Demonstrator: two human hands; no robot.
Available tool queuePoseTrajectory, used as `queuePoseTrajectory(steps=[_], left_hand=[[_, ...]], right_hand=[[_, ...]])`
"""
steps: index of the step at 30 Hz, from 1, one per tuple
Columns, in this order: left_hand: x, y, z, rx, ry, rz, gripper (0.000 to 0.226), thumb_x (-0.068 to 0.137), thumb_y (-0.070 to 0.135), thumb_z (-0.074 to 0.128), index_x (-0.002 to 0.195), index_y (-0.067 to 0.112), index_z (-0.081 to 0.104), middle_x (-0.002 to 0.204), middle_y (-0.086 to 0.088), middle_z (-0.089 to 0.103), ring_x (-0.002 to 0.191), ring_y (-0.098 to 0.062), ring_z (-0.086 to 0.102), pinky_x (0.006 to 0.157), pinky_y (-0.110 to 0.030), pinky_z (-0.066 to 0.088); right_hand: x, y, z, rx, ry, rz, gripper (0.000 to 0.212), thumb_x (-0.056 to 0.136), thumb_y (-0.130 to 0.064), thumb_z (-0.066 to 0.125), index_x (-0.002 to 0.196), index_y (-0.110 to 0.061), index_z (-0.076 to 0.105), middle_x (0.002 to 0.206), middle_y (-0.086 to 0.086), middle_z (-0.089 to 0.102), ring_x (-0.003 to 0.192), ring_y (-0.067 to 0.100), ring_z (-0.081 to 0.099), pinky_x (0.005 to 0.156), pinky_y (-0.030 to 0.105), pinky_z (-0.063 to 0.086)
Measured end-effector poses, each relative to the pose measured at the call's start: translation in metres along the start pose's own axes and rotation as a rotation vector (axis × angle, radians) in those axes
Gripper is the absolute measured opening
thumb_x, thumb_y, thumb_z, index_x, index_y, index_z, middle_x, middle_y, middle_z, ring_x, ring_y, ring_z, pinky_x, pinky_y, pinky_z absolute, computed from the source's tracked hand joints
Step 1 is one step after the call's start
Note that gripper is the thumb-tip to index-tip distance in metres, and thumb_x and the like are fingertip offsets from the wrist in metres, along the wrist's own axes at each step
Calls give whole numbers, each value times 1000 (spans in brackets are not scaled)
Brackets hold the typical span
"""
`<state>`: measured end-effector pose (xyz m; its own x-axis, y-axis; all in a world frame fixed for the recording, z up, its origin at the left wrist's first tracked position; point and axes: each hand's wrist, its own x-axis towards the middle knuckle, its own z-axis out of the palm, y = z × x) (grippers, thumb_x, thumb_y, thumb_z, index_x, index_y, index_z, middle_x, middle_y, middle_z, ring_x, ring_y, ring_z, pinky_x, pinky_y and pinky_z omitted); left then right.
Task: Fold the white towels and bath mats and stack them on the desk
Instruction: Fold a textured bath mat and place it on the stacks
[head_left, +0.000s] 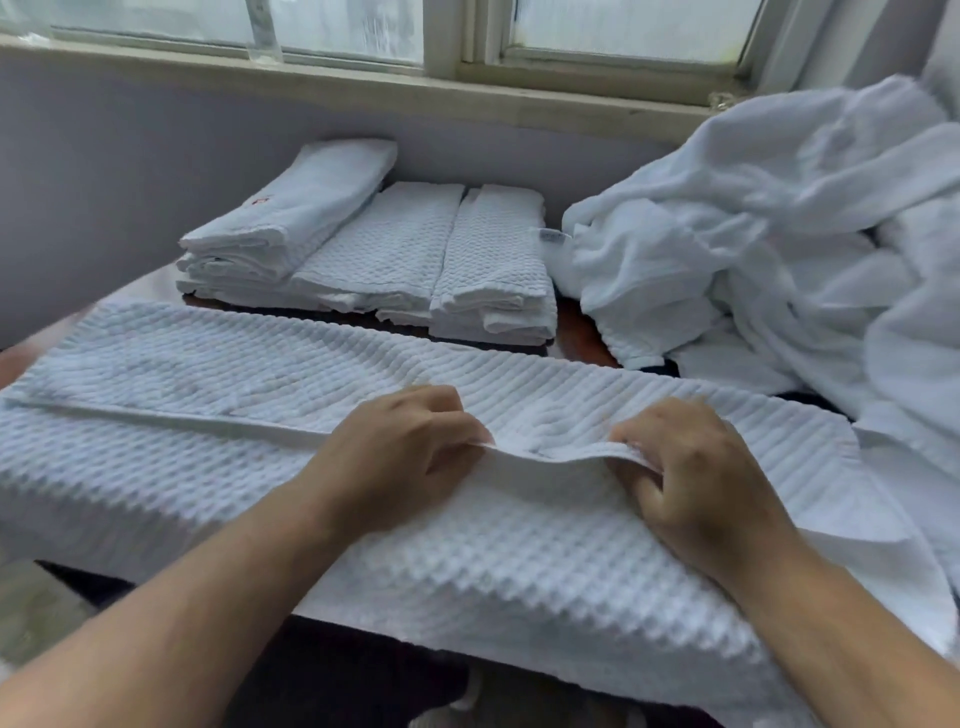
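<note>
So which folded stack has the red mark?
The leftmost stack, tallest of the three; its smooth top towel carries the red mark. The other two have waffle-textured tops.

Laundry room: folded towel stacks (363, 254), unfolded heap (753, 249).

Folded stacks (374, 254) behind, heap (769, 249) right

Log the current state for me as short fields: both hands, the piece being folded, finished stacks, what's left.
left hand: pinching the folded edge of the waffle mat
right hand: pinching the same edge, apart from the left
waffle mat: spread across the desk, near side hanging over the front
folded stacks: at the back, under the window
unfolded pile: heaped at right
</note>
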<state>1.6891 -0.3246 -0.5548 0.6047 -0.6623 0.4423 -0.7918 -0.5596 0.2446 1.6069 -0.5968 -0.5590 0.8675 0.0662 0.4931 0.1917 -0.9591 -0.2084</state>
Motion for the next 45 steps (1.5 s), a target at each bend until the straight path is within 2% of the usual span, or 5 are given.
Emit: queuePoseTrajectory(steps=[11, 21, 29, 37, 45], left_hand=[[30, 53, 31, 74, -27, -193, 36, 96, 40, 54, 131, 41, 61, 112, 9, 57, 104, -17, 51, 91, -40, 45], [21, 52, 28, 47, -45, 54, 29, 94, 46, 55, 116, 38, 74, 115, 16, 71, 105, -11, 63, 86, -35, 41], [16, 64, 25, 61, -202, -123, 44, 91, 50, 46, 132, 45, 60, 138, 25, 55, 125, -4, 50, 99, -32, 46], [12, 125, 60, 163, -304, -108, 68, 94, 67, 2, 154, 39, 16, 166, 2, 17, 154, -20, 11, 120, -62, -3], [7, 117, 66, 173, -358, -65, 69, 89, 72, -13, 153, 46, -17, 166, 5, -16, 151, -16, -20, 121, -47, -14]], right_hand=[[-47, 56, -51, -118, -299, 477, 63, 85, -14, 47, 145, -30, 52, 158, 3, 41, 146, 23, 32, 118, 37, 23], [-58, 94, -76, -116, -363, 502, 81, 81, 3, 42, 143, -49, 49, 159, -20, 33, 148, 9, 28, 119, 26, 21], [-78, 93, -74, -43, -107, 492, 54, 81, 3, 57, 129, -19, 67, 142, 1, 59, 136, 20, 46, 113, 25, 27], [-107, 87, -82, -24, -259, 357, 72, 85, -71, 52, 146, -36, 43, 145, -19, 38, 139, 5, 29, 114, 34, 27], [-158, 81, -73, -144, 303, 315, 49, 88, -48, 57, 119, -10, 65, 115, 4, 61, 107, 21, 53, 96, 29, 36]])
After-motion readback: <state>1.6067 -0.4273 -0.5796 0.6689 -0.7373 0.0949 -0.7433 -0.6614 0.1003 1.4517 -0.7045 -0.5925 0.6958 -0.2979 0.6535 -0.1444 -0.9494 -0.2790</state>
